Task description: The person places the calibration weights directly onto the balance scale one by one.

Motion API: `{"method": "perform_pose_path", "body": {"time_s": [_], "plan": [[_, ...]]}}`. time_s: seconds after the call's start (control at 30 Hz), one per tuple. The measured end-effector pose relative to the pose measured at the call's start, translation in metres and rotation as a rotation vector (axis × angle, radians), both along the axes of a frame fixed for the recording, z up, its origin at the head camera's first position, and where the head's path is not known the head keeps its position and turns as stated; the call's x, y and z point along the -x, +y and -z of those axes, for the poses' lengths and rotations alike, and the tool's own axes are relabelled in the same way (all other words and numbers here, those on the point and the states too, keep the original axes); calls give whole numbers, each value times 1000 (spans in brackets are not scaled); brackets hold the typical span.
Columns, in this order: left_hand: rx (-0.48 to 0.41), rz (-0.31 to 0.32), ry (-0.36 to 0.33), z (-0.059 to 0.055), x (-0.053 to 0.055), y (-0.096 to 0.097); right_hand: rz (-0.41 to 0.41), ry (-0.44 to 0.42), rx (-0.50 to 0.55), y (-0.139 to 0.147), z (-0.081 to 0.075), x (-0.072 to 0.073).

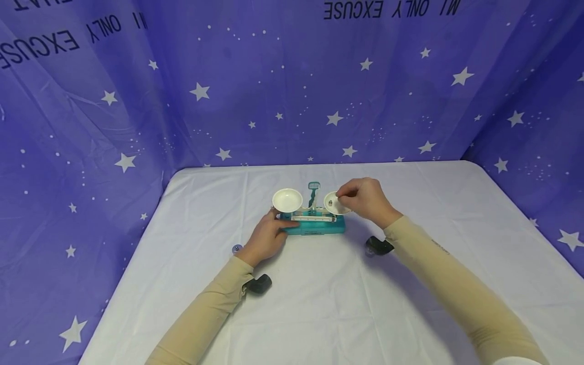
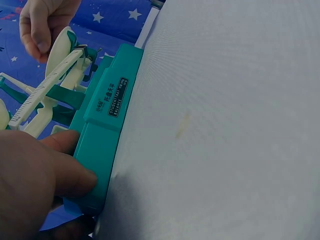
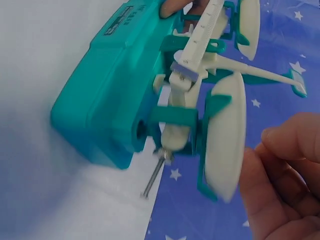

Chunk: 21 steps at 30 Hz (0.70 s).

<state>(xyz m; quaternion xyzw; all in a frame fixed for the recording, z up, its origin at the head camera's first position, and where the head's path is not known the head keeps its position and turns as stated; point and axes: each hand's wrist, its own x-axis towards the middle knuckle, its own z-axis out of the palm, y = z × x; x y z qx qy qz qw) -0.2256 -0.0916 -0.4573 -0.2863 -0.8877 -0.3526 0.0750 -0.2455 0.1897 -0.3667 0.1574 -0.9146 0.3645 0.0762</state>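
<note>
Nearest me, two smooth tan sleeves [image 1: 456,289] reach in, black housings [image 1: 261,285] jutting at the wrists. Just left of the left wrist lies a small bluish disc [image 1: 236,249]. The left hand [image 1: 266,235] clamps the left end of a toy-like balance [image 1: 315,229], whose glossy teal base stands mid-desk with softly rounded corners. Above it runs a cream, ruler-marked beam [image 1: 315,218]; a thin metal screw [image 3: 152,177] pokes from its right end. Two shallow, round, cream pans [image 1: 287,201] ride on top. A tiny metallic piece [image 1: 330,203] sits in the right one. The right hand [image 1: 368,197] is over that pan, thumb and finger drawn together; I can't tell whether anything is between them. Farther back rises a teal pointer frame [image 1: 313,186]. Faintly creased white cloth covers the desk [image 1: 296,304]; beyond, violet-blue curtains [image 1: 274,101] hang with white stars and upside-down black lettering [image 1: 392,9].
</note>
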Motion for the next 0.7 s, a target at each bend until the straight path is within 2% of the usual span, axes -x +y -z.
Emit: {"method": "perform_pose_path", "body": {"time_s": [0.33,0.53,0.7], "plan": [[18,-9,2,0,1,-1,53,11,4,41,-1,-22],[0,-12,7,0,1,-1,98,-6,-9,63,-3,-37],[2,-13,-3,1,0,0,122,5,-13,81,0,-51]]}}
